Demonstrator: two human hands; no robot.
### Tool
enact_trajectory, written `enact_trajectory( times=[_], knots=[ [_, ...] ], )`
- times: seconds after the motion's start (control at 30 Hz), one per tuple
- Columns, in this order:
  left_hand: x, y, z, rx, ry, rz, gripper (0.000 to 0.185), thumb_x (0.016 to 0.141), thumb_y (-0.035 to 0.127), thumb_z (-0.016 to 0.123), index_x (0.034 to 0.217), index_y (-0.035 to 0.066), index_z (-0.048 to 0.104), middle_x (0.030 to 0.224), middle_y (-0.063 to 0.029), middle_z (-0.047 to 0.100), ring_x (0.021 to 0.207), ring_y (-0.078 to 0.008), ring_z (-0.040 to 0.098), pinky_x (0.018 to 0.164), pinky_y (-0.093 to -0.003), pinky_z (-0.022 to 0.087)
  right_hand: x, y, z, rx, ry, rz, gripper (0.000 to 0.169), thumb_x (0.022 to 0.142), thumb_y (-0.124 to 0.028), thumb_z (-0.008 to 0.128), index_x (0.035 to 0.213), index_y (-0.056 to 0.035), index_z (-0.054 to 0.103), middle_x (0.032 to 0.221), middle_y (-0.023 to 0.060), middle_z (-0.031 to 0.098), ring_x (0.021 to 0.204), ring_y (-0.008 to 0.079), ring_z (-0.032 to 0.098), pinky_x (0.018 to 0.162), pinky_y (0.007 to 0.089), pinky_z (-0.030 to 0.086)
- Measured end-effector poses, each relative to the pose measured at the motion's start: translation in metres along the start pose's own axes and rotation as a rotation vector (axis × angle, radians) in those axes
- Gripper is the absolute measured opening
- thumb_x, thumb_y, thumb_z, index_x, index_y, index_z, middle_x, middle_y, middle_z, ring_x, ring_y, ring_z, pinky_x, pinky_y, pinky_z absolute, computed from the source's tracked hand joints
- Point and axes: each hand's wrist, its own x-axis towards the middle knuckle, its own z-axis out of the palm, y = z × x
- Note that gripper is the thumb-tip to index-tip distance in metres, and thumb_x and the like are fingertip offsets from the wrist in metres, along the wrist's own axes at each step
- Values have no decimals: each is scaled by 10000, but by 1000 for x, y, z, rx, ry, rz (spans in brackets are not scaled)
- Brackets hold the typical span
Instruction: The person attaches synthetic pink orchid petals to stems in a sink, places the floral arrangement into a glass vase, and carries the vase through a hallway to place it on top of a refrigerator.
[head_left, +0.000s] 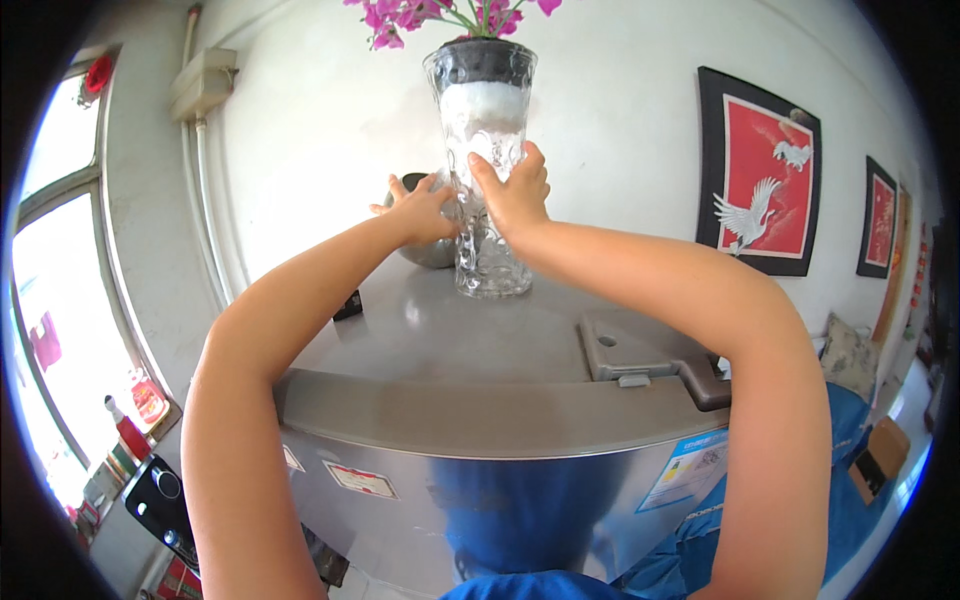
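Note:
A tall clear glass vase (491, 259) with a bumpy surface stands upright on the grey top of a refrigerator (450, 352). In its mouth sits a dark pot (487, 64) with white material beneath, and pink artificial-looking flowers (405, 13) rise from it. My right hand (517, 195) grips the vase at mid-height, thumb in front and fingers around the right side. At the vase's left side, my left hand (421, 208) has its fingers spread, its thumb close to the glass; whether it touches is unclear. Partly hidden behind that hand is a rounded grey metallic vessel (431, 256).
A small black object (349, 306) lies near my left forearm. The hinge cover (637, 345) rises at the refrigerator's right front. Framed crane art (761, 176) hangs on the wall at right; a window (67, 300) is at left. Blue-covered furniture (844, 427) stands right.

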Motion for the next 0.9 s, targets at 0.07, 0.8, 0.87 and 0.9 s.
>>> enact_trajectory(
  times=[0.07,0.8,0.87,0.9],
  knots=[
    [2,-14,3,-19,13,84,704,759,556,637,1359,225,475,1534,-101,207,1369,-503,124,1062,-712,65,-2,-4,-6,23,-72,49,984,667,-415,732,1393,24,234,1341,241,340,1231,382,349,1027,476,346],
    [-37,-68,-66,-39,135,360,597,795,252,721,1341,216,483,1525,-153,190,1324,-388,362,1052,-447,396,-4,9,-5,61,-371,99,1184,601,-282,867,1436,30,88,1398,279,318,1289,374,387,1022,402,406],
    [-64,-63,-88,-57,139,396,504,810,273,709,1278,172,551,1451,-133,363,1242,-358,464,1011,-458,423,0,8,-11,-9,-343,120,1177,627,-345,851,1446,13,84,1404,259,308,1273,390,395,1022,409,409],
    [-81,-56,-98,-83,104,378,475,813,274,705,1255,158,573,1417,-121,423,1209,-349,499,998,-458,432,1,2,-16,-79,-314,130,1163,640,-362,839,1447,9,88,1403,258,310,1271,391,397,1022,414,407]
  ],
)
